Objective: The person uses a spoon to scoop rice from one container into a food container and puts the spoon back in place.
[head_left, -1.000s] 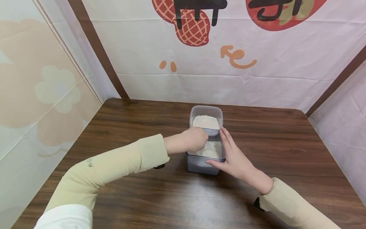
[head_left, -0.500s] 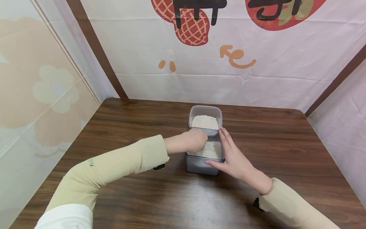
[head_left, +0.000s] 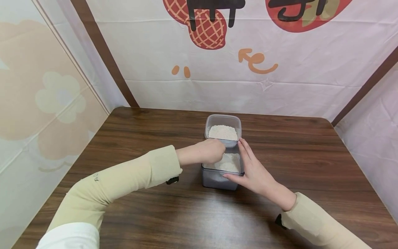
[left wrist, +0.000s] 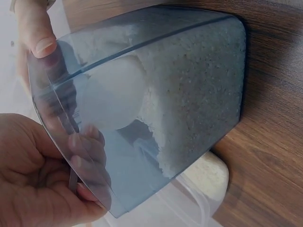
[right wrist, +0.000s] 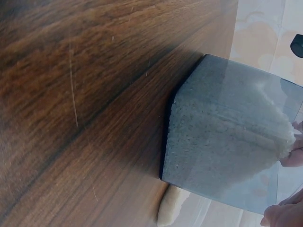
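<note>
The left hand (head_left: 211, 152) reached over the open rim of the bluish see-through container (head_left: 220, 181), its fingers curled tight around the thin handle (left wrist: 73, 179) of a round pale scoop (left wrist: 113, 94). The right hand (head_left: 256, 174) held the container at its right side, thumb on the near wall and the other fingers stretched along to the far corner. The container stood upright on the wooden surface (head_left: 174, 221), partly filled with white rice (head_left: 230, 162); just behind it stood a clear tub (head_left: 214, 121) with a mound of its own.

The step in hand looked like scooping, with the bowl down inside the walls by the top of the rice. The next move, by my reading, called for a level lift clear of the rim, the right hand keeping the container from sliding.

From above, the left fist hid the scoop entirely. The left wrist view showed it only through the tinted wall, so whether the bowl held any grain I could not say for certain. The right wrist view cut both hands off at its edge.
</note>
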Motion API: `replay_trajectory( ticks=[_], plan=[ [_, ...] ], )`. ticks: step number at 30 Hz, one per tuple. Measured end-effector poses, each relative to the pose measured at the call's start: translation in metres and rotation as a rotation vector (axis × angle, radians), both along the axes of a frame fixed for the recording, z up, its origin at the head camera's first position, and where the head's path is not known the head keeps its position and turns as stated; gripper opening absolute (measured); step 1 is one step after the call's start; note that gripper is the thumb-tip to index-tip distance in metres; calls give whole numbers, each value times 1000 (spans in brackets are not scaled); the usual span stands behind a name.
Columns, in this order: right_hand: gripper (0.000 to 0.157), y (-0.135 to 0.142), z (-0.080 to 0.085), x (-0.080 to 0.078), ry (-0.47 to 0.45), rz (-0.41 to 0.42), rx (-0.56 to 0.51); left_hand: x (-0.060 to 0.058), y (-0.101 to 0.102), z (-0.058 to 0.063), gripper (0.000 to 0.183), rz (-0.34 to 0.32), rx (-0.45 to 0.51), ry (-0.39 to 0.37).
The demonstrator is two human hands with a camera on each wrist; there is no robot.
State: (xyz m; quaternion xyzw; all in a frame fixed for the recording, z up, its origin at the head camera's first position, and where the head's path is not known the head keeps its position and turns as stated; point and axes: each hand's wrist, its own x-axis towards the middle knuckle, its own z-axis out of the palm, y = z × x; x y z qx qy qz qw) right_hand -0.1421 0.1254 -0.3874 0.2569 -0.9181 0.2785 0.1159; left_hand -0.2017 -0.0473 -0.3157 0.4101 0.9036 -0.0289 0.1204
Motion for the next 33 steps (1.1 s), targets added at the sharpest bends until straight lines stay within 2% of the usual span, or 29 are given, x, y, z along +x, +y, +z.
replay_trajectory(
  ticks=[4, 11, 19, 26, 33],
  plan=[
    [104, 1, 0, 0, -2, 2, -4, -1, 0, 1, 16, -4, 9, 1],
    [103, 0, 0, -1, 9, 4, -3, -3, -1, 4, 16, 40, 38, -50],
    [104, 0, 1, 0, -9, -9, 3, -5, -1, 1, 15, 46, 61, -62],
    [105, 0, 1, 0, -10, -8, 5, -4, 1, 1, 18, 36, 38, -67],
    [104, 0, 1, -1, -4, -2, 6, -3, -1, 2, 18, 59, 66, -79]
  ],
)
